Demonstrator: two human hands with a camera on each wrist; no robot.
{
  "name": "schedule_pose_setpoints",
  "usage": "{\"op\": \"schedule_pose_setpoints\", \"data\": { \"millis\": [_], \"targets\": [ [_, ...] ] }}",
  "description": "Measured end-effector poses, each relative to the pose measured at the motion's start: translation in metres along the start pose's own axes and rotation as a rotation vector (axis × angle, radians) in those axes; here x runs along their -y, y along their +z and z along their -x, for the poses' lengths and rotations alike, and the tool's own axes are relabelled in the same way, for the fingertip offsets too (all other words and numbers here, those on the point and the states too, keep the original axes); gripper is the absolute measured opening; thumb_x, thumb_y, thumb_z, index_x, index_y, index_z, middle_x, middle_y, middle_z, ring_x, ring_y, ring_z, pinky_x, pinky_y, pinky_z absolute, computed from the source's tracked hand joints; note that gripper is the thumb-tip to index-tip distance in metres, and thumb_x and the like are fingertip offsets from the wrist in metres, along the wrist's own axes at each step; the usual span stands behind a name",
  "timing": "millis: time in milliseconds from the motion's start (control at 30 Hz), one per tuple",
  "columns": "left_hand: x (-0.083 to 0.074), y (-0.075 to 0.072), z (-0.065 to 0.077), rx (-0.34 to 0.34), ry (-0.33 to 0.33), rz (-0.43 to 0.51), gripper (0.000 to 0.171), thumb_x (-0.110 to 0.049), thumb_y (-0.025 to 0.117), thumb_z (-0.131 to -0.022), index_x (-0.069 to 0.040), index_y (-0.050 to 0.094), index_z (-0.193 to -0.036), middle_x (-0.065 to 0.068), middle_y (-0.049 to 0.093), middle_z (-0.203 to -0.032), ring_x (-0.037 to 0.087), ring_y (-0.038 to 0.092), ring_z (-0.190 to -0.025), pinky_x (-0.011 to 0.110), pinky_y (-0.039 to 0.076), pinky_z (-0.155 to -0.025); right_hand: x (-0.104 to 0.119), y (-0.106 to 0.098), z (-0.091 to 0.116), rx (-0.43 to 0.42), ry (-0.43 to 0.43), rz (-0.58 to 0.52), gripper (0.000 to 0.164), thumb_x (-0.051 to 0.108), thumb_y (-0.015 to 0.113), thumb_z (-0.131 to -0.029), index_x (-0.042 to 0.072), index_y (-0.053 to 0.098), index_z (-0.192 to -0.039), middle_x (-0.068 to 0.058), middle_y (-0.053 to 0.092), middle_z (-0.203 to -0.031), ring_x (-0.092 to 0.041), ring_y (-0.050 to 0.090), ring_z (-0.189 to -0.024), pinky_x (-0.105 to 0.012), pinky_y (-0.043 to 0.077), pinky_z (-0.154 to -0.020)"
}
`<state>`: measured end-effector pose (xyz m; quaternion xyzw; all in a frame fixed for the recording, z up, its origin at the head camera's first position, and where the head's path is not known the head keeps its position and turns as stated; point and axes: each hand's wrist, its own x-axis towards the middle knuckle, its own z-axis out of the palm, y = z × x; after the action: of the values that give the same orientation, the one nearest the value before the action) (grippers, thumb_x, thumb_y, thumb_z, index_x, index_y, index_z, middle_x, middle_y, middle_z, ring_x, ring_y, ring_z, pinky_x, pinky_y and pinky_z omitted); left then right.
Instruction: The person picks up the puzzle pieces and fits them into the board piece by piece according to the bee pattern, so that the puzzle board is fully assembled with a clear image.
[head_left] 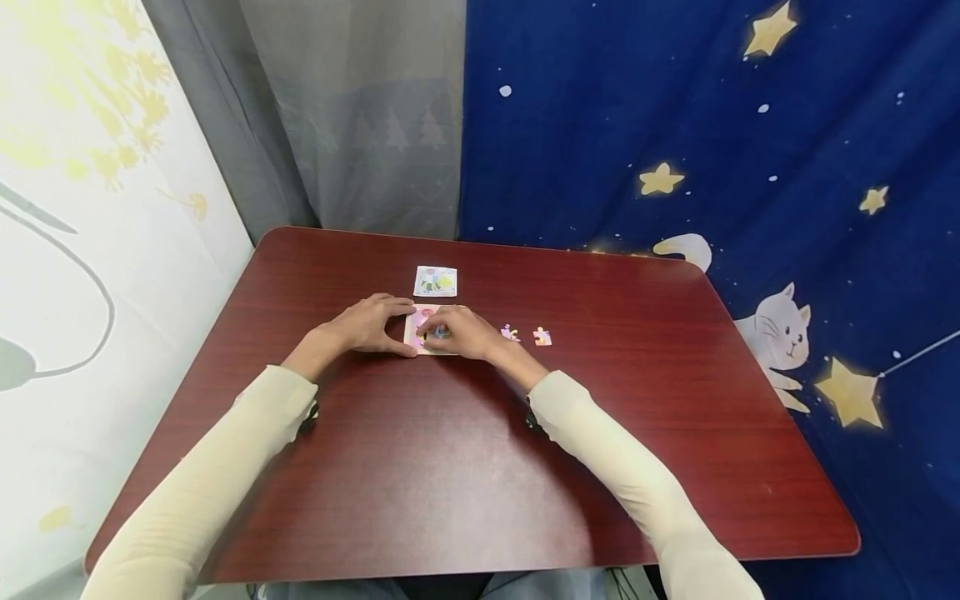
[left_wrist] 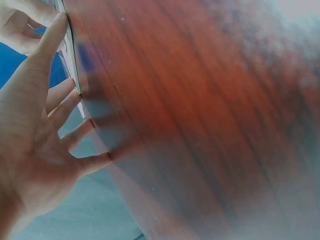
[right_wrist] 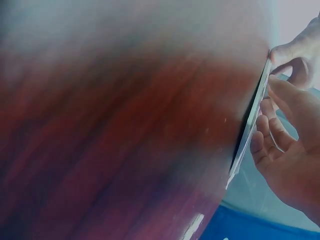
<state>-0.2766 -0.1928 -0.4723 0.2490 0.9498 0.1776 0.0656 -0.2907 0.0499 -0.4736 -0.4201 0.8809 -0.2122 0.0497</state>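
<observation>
A small pink jigsaw puzzle (head_left: 412, 335) in a light tray lies flat on the table. My left hand (head_left: 367, 323) spans its left side, thumb at the near corner and fingers toward the far corner; the left wrist view shows those fingers spread and fairly straight. Over the puzzle's right part, my right hand (head_left: 467, 332) has its thumb and bent fingertips down on the picture. The right wrist view shows that thumb (right_wrist: 282, 92) against the puzzle's face. Whether a piece sits between the right fingertips is hidden.
Two loose jigsaw pieces lie right of the right hand: one pink and purple piece (head_left: 510, 332) and another piece (head_left: 542, 337) farther right. Beyond the puzzle lies a picture card (head_left: 435, 282). The dark red table (head_left: 420, 467) reaches back to grey and blue curtains.
</observation>
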Motion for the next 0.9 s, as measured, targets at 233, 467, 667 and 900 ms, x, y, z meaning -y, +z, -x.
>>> {"op": "schedule_pose_setpoints", "data": {
  "millis": [233,467,667,900],
  "targets": [
    [0.001,0.001,0.000,0.010,-0.013,0.004,0.094,-0.064,0.084,-0.077,-0.013,0.055,-0.152,0.011,0.046,-0.159,0.039,0.035,-0.149,0.065,0.036,-0.113,-0.015,-0.015,0.015,-0.023,0.033,-0.020,0.028,0.024,0.076,-0.098,0.013,0.077,-0.123,-0.004,0.072,-0.114,-0.019,0.065,-0.096,-0.031,0.050,-0.085],
    [0.000,0.000,0.000,0.017,-0.026,0.006,0.095,-0.065,0.084,-0.077,-0.015,0.054,-0.153,0.010,0.045,-0.160,0.038,0.034,-0.149,0.066,0.036,-0.113,-0.033,-0.033,0.031,-0.056,0.079,-0.018,0.028,0.022,0.078,-0.096,0.011,0.077,-0.122,-0.008,0.073,-0.110,-0.023,0.066,-0.104,-0.035,0.051,-0.091],
    [0.001,-0.001,-0.001,0.016,-0.019,0.004,0.096,-0.063,0.085,-0.077,-0.014,0.053,-0.153,0.009,0.045,-0.161,0.038,0.033,-0.149,0.065,0.035,-0.114,-0.049,-0.043,0.042,-0.067,0.133,-0.037,0.030,0.025,0.079,-0.095,0.013,0.077,-0.123,-0.004,0.070,-0.110,-0.018,0.065,-0.101,-0.033,0.053,-0.090],
    [0.000,0.000,0.000,0.017,-0.026,0.011,0.096,-0.064,0.085,-0.077,-0.015,0.053,-0.153,0.009,0.044,-0.161,0.037,0.034,-0.149,0.065,0.035,-0.113,-0.056,-0.049,0.053,-0.076,0.167,-0.056,0.028,0.024,0.079,-0.095,0.014,0.078,-0.121,-0.003,0.068,-0.108,-0.016,0.067,-0.092,-0.033,0.052,-0.094]
  ]
}}
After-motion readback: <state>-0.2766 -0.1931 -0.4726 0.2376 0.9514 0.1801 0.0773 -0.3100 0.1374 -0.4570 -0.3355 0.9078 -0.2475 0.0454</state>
